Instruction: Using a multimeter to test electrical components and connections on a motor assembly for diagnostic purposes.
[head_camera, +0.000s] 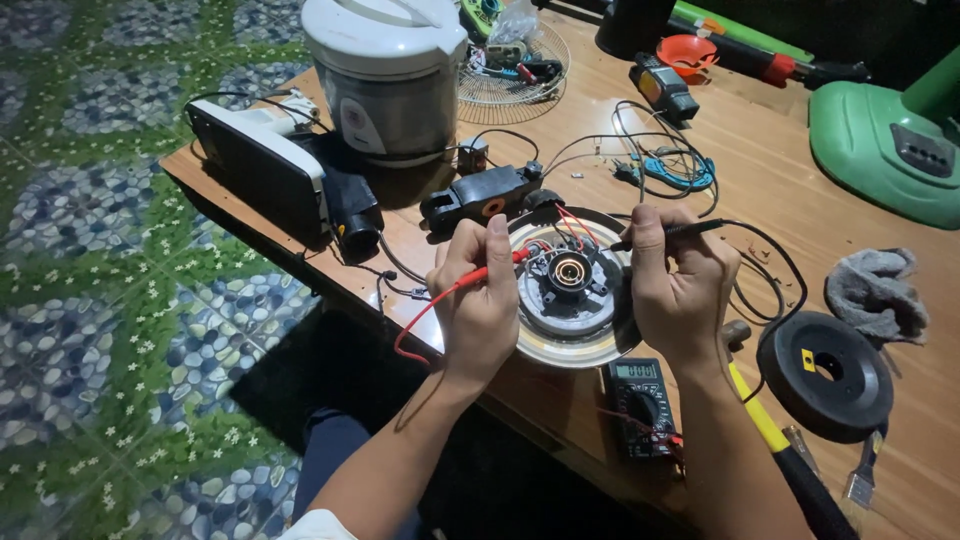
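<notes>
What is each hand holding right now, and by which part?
Left hand pinches the red probe along its shaft, near the tip. Right hand grips the black probe at its front end, near the tip.

bare forearms, a white sleeve edge (318, 524) and dark blue trousers (335, 450).

A red probe (480, 278) and a black probe (672, 231) meet over a silver round plate (575, 345) at centre frame, a white rice cooker (388, 70) stands at upper centre, a green fan base (885, 150) at upper right, and blue-green flowered floor tiles (110, 300) fill the left.
</notes>
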